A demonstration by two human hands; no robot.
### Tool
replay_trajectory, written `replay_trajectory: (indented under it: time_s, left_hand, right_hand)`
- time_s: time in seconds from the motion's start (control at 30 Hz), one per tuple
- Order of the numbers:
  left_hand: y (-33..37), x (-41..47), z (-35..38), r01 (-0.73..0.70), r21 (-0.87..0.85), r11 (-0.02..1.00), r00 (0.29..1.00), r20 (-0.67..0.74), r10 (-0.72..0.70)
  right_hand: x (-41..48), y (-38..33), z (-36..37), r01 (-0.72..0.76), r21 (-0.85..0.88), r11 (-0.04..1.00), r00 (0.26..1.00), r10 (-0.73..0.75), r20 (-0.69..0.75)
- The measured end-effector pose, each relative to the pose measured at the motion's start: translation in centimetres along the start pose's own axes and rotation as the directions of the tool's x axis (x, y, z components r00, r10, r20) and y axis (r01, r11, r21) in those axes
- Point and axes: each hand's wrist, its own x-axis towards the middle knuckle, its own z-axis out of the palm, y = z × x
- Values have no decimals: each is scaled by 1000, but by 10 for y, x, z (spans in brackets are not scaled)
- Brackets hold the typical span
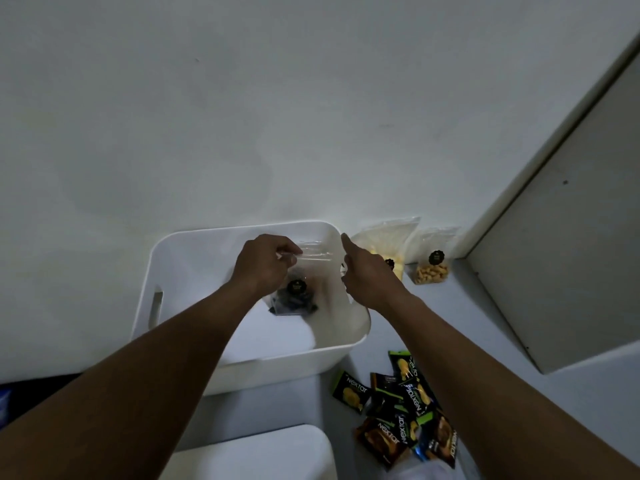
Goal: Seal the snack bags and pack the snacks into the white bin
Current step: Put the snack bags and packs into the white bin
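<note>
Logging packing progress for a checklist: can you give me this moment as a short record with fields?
left hand: pinches the top of a clear bag of dark snacks, over the white bin
right hand: index finger straight, at the bag's right end; contact unclear
by the wall: bag of yellow snacks, bag of nuts
beside the bin: pile of Nextar packets

A dim, plain room, maybe a home: bare white wall (242, 116) up top, grey panel (561, 237) at right, snack packets (398, 410) at lower right.
</note>
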Motion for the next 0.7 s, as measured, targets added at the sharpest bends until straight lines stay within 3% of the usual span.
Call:
replay_trajectory:
  time_s: [0.2, 0.43, 0.7]
  left_hand:
    - [1, 5, 8, 25, -21, 999, 999, -43, -26]
    - [7, 9, 10, 12, 230, 973, 987, -159, 26]
    - [8, 9, 13, -45, 305, 951, 982, -163, 99]
  right_hand:
    - [1, 4, 4, 27, 8, 1000, 1000, -27, 3]
    - [0, 16, 8, 85, 113, 990, 995, -80, -52]
    - [-1, 15, 8, 56, 113, 992, 998, -55, -11]
